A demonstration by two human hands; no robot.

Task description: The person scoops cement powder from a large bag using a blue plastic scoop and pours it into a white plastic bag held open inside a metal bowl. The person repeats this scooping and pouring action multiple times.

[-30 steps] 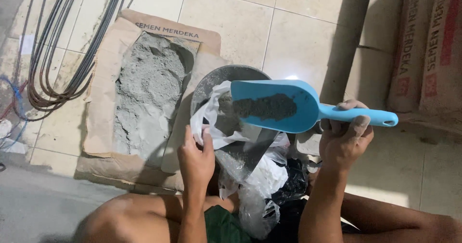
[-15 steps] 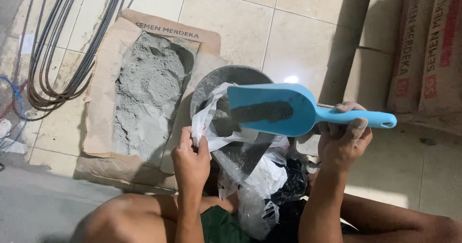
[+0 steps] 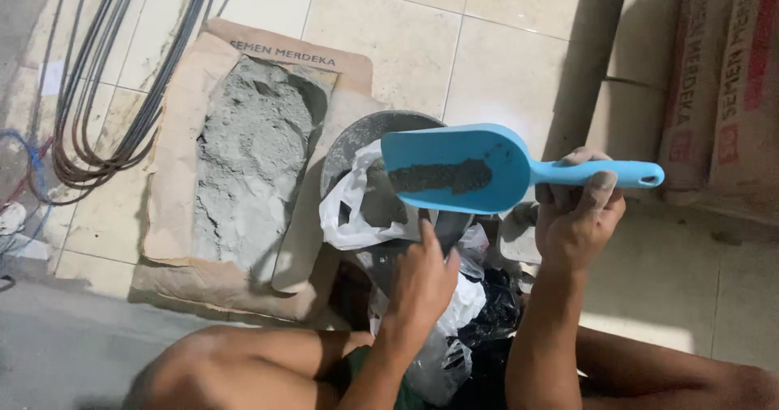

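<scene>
My right hand (image 3: 578, 215) grips the handle of a blue plastic scoop (image 3: 462, 169) that holds a thin streak of grey cement powder. The scoop hangs level above a clear plastic bag (image 3: 355, 207) whose mouth is open and which has grey powder inside. My left hand (image 3: 422, 276) rests at the near edge of that bag, fingers against the plastic. Under the bag sits a round grey bowl (image 3: 369, 130). To the left lies a torn-open paper cement sack (image 3: 247, 166) with a heap of grey powder.
Black and white plastic bags (image 3: 479, 304) are bunched by my legs. Coiled cables (image 3: 97, 110) lie at the left on the tiled floor. Stacked cement sacks (image 3: 722, 93) stand at the right, and a dark pipe (image 3: 596, 53) leans beside them.
The scoop has tipped and emptied most of its powder into the bag, leaving a thin streak. My left hand has shifted right along the bag's near edge.
</scene>
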